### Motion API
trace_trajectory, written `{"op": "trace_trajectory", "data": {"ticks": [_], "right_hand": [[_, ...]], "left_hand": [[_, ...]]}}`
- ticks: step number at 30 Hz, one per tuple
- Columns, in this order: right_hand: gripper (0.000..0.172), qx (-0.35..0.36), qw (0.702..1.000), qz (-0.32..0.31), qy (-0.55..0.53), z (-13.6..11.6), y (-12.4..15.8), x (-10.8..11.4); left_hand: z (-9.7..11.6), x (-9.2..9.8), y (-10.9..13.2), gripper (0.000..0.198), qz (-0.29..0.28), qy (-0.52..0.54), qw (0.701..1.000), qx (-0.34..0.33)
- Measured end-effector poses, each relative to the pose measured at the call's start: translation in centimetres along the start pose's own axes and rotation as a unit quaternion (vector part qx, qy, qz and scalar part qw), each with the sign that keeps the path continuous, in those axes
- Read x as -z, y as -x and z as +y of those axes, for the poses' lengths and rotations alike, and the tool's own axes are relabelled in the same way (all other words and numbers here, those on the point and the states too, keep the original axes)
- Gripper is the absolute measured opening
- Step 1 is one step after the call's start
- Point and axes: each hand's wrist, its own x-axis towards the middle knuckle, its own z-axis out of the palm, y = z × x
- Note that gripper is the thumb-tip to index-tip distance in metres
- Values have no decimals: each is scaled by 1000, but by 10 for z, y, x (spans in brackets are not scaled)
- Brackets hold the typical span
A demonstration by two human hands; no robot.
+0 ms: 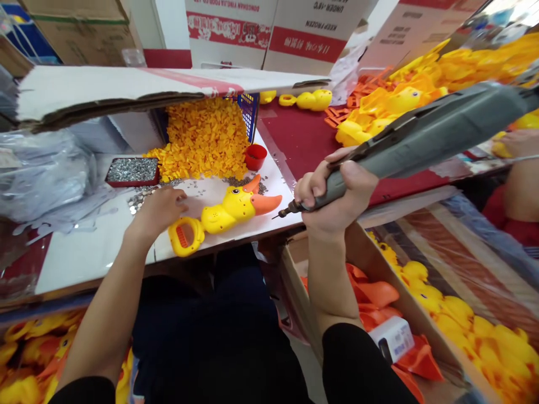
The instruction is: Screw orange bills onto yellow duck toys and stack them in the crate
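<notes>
At far left, clear plastic bags [46, 174] lie heaped on the white worktop [105, 224]; below them, yellow and orange duck parts [25, 387] fill the lower left corner. Next, a red tray [132, 183] holds small silver metal pieces, with more scattered beside it. The left hand [158, 216] is poised near these loose pieces and the toy's handle, fingers curled; whether anything is pinched cannot be determined. Behind is a heap of small yellow plastic pieces [206, 140], spilling from a blue basket [248, 112].

The yellow duck toy [229, 210] lies between both hands near the worktop's front edge, its looped handle [199, 233] to the left, its parted orange bill [267, 204] to the right. A red cup [255, 161] stands behind it.

The right hand [337, 196] is clenched around a grey electric screwdriver [421, 134], bit directed left, near the bill. Below, a cardboard box [415, 314] contains orange bill pieces [379, 294]. Yellow duck bodies [488, 336] lie right of it. At far right, a co-worker's arm [522, 182] is visible.
</notes>
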Motion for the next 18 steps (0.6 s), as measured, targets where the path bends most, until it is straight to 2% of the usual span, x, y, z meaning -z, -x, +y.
{"op": "trace_trajectory", "data": {"ticks": [4,8,9,11,14,16,18], "right_hand": [[37,0,1000,11,-13,2,1,1],[25,9,999,13,-46,4,1,3],[22,10,998,13,-53,4,1,4],[21,11,998,18,-60,6,-1,7],[21,6,998,24,-66,8,-5,11],[21,4,997,29,-71,10,-7,12],[21,1,997,34,-74,10,-7,14]], "left_hand": [[4,-1,-9,28,9,21,999,-26],[13,6,-6,31,28,6,999,-43],[14,10,-2,33,59,1,997,-46],[12,19,9,36,173,-3,984,-49],[-7,37,28,27,352,-12,935,-27],[-26,51,38,21,395,-30,918,9],[-43,67,41,21,401,-43,914,42]]}}
